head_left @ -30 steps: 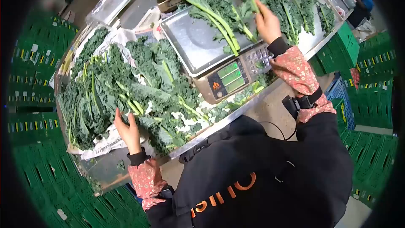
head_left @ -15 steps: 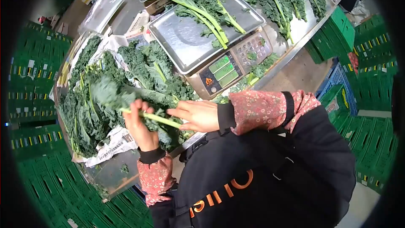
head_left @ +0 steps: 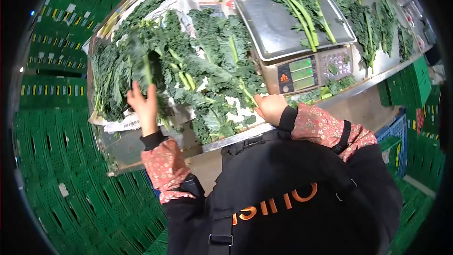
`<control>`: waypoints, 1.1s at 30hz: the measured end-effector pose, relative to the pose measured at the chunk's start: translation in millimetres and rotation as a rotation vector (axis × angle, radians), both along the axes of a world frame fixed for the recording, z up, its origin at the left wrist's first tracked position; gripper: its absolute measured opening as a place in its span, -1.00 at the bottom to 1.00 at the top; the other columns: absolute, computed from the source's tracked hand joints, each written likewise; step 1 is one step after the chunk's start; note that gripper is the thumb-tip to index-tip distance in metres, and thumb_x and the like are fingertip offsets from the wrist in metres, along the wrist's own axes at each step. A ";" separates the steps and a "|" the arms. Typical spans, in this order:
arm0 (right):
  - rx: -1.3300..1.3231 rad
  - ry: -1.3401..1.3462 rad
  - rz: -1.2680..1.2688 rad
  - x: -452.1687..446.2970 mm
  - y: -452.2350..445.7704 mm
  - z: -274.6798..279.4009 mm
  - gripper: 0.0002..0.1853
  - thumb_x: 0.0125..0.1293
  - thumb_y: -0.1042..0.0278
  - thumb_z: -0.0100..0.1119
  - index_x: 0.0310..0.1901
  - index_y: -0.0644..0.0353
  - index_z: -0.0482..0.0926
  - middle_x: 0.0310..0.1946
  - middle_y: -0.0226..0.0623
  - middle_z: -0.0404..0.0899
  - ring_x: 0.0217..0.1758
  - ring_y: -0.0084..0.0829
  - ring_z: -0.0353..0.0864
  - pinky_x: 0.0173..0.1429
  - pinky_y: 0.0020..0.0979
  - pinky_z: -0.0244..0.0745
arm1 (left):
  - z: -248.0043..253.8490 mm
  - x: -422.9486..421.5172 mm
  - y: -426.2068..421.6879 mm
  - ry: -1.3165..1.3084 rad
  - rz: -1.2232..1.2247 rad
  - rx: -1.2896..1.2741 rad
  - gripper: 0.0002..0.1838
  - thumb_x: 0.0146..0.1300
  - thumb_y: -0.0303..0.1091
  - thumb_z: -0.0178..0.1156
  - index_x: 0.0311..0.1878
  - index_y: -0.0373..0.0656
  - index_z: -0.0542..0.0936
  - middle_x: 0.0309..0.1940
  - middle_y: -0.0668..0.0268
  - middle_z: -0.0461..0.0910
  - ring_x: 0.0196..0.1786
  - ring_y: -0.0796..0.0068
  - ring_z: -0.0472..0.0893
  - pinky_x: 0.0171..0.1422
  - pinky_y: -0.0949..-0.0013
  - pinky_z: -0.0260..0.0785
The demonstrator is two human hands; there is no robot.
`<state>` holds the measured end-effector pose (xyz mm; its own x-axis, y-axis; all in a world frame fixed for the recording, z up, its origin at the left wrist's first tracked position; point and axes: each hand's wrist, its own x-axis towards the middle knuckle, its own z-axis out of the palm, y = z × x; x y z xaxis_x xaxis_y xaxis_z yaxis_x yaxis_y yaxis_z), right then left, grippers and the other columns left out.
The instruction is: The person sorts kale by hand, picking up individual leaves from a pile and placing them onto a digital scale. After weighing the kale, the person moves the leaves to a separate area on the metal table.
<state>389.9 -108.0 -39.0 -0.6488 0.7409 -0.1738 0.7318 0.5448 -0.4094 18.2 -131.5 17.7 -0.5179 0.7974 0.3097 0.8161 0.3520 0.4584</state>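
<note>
My left hand is over the left part of the table with its fingers spread. Just beyond its fingertips is a kale leaf, stem toward me and slightly blurred; I see no grip on it. My right hand is closed around the stem end of another kale leaf near the table's front edge. Curly green kale is heaped on newspaper around both hands, with small pale scraps between the leaves.
A weighing scale with a lit green display stands right of the heap. Its metal tray bears several kale stalks. More kale lies at the far right. Green crates are stacked at both sides, and a blue crate stands at right.
My left hand has moved away from the right one and spread its fingers, letting go of the stem it held. My right hand has taken hold of another kale stem. The view has shifted.
</note>
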 end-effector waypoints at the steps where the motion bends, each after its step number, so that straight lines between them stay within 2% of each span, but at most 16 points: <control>1: 0.011 0.011 0.017 -0.5 -0.1 -1.5 -0.76 0.15 0.21 0.05 -0.30 0.22 0.39 -0.60 -0.16 0.54 -0.47 -0.11 0.57 -0.39 -0.10 0.40 | -2.6 15.3 -3.6 -0.013 0.007 0.008 -0.31 0.12 -0.07 0.21 0.27 -0.19 0.26 0.25 -0.28 -0.02 0.31 -0.15 0.06 0.35 0.09 -0.03; 7: -0.027 0.316 -0.094 8.6 11.5 15.7 -0.80 0.13 0.25 0.04 -0.34 0.20 0.36 -0.66 -0.02 0.46 -0.52 0.06 0.48 -0.42 0.02 0.32 | -17.0 84.2 -34.1 0.066 -0.022 0.275 -0.54 0.19 -0.35 0.11 0.17 -0.22 0.35 0.09 -0.02 0.24 0.15 0.07 0.29 0.21 0.18 0.16; 9: -0.032 0.325 -0.139 6.9 16.1 26.2 -0.81 0.15 0.25 0.04 -0.34 0.19 0.35 -0.69 -0.05 0.46 -0.55 0.05 0.48 -0.43 0.01 0.32 | -26.1 100.3 -40.9 -0.253 -0.021 0.262 -0.48 0.16 -0.31 0.16 0.18 -0.28 0.32 -0.13 0.13 0.40 -0.18 0.31 0.43 -0.05 0.31 0.30; 11: -0.007 0.380 -0.105 2.2 25.6 25.6 -0.76 0.21 0.19 0.04 -0.26 0.19 0.36 -0.70 -0.07 0.46 -0.56 0.03 0.49 -0.47 -0.05 0.34 | -30.7 114.9 -36.8 -0.367 0.063 0.166 -0.39 0.12 -0.23 0.23 0.20 -0.29 0.30 -0.21 0.19 0.42 -0.25 0.37 0.43 -0.11 0.33 0.32; 13: 0.124 0.252 -0.119 -7.5 31.7 39.7 -0.64 0.21 0.08 0.09 -0.16 0.22 0.38 -0.70 -0.08 0.48 -0.56 0.00 0.51 -0.48 -0.09 0.38 | -39.9 114.9 -30.6 -0.258 0.097 0.119 -0.31 0.08 -0.15 0.27 0.22 -0.29 0.28 -0.21 0.20 0.41 -0.27 0.42 0.42 -0.16 0.35 0.33; 15: 0.187 0.275 -0.126 -16.6 33.8 51.7 -0.61 0.19 0.06 0.12 -0.13 0.20 0.38 -0.72 -0.16 0.47 -0.59 -0.05 0.51 -0.49 -0.12 0.36 | -42.3 112.6 -24.2 -0.249 0.115 0.165 -0.32 0.06 -0.21 0.29 0.21 -0.30 0.29 -0.31 0.29 0.40 -0.36 0.53 0.39 -0.24 0.43 0.32; 16: 0.249 0.298 -0.139 -21.0 34.4 57.8 -0.59 0.18 0.04 0.14 -0.09 0.18 0.38 -0.74 -0.24 0.46 -0.61 -0.10 0.50 -0.51 -0.16 0.35 | -34.6 112.2 -21.9 -0.406 0.101 0.187 -0.35 0.04 -0.26 0.29 0.19 -0.30 0.31 -0.36 0.34 0.38 -0.41 0.57 0.37 -0.26 0.48 0.30; 18: 0.190 0.424 -0.044 -27.0 29.7 59.1 -0.56 0.15 0.08 0.18 -0.06 0.21 0.38 -0.51 -0.21 0.50 -0.41 -0.17 0.53 -0.35 -0.21 0.39 | -18.9 118.1 -17.6 -0.557 0.015 0.251 -0.51 0.05 -0.40 0.27 0.06 -0.30 0.39 -0.47 0.48 0.34 -0.49 0.72 0.31 -0.32 0.62 0.23; 21: 0.111 0.493 0.138 -35.3 19.9 58.0 -0.46 0.13 0.12 0.19 0.05 0.29 0.32 -0.11 -0.06 0.40 -0.05 -0.11 0.42 0.00 -0.24 0.35 | 4.4 131.7 -15.6 -0.716 -0.178 0.321 -0.68 0.12 -0.43 0.22 -0.07 -0.27 0.42 -0.45 0.50 0.37 -0.44 0.76 0.31 -0.33 0.62 0.22; 22: 0.122 0.524 0.150 -38.9 16.8 55.3 -0.41 0.12 0.09 0.19 0.08 0.30 0.30 -0.13 -0.05 0.39 -0.05 -0.09 0.41 0.03 -0.22 0.33 | 27.1 146.7 -11.8 -0.848 -0.223 0.433 -0.81 0.17 -0.46 0.17 -0.18 -0.25 0.41 -0.45 0.52 0.38 -0.42 0.79 0.30 -0.35 0.63 0.19; 24: 0.135 0.525 0.186 -41.9 11.7 47.8 -0.30 0.11 0.08 0.21 0.19 0.30 0.18 -0.14 -0.05 0.37 -0.06 -0.06 0.39 0.08 -0.20 0.28 | 43.5 153.9 -11.6 -0.948 -0.188 0.444 -0.86 0.17 -0.46 0.17 -0.24 -0.17 0.42 -0.47 0.54 0.37 -0.42 0.80 0.29 -0.36 0.66 0.14; 27: 0.015 0.661 0.132 -41.9 6.4 41.2 -0.38 0.17 0.23 0.14 0.21 0.24 0.16 -0.01 0.00 0.40 -0.06 -0.07 0.47 -0.03 -0.18 0.37 | 53.7 161.4 -9.0 -1.105 -0.206 0.497 -0.85 0.17 -0.44 0.18 -0.26 -0.08 0.40 -0.50 0.58 0.29 -0.45 0.85 0.22 -0.42 0.71 0.05; 29: -0.034 0.597 0.082 -32.3 13.6 53.3 -0.41 0.17 0.29 0.10 0.22 0.22 0.16 -0.01 -0.02 0.42 -0.09 -0.07 0.50 -0.09 -0.19 0.41 | 56.9 167.0 -5.9 -1.234 -0.208 0.540 -0.80 0.18 -0.45 0.18 -0.18 -0.07 0.38 -0.47 0.58 0.28 -0.45 0.88 0.19 -0.46 0.73 -0.01; 30: -0.093 0.536 0.031 -23.7 17.9 58.5 -0.44 0.18 0.36 0.07 0.22 0.20 0.17 -0.01 -0.04 0.45 -0.13 -0.08 0.53 -0.14 -0.21 0.45 | 60.7 172.6 -4.7 -1.320 -0.120 0.560 -0.67 0.19 -0.46 0.17 0.01 -0.12 0.34 -0.39 0.51 0.29 -0.37 0.81 0.29 -0.37 0.68 0.17; 31: 0.287 0.736 0.011 -18.6 30.3 52.2 -0.42 0.14 0.46 0.05 0.24 0.17 0.16 -0.12 -0.07 0.51 -0.24 -0.06 0.57 -0.23 -0.20 0.48 | 59.3 171.7 -5.5 -1.279 -0.255 0.541 -0.50 0.24 -0.40 0.12 0.22 -0.16 0.22 -0.22 0.38 0.37 -0.18 0.66 0.40 -0.13 0.48 0.37; 33: 0.439 0.653 -0.274 5.5 58.0 69.1 -0.25 0.07 0.52 0.08 0.33 0.11 0.04 -0.36 -0.07 0.55 -0.51 -0.11 0.52 -0.41 -0.18 0.41 | 62.4 171.4 -4.1 -1.217 -0.412 0.468 -0.44 0.30 -0.31 0.05 0.31 -0.18 0.12 -0.02 0.25 0.37 -0.02 0.49 0.41 0.11 0.26 0.35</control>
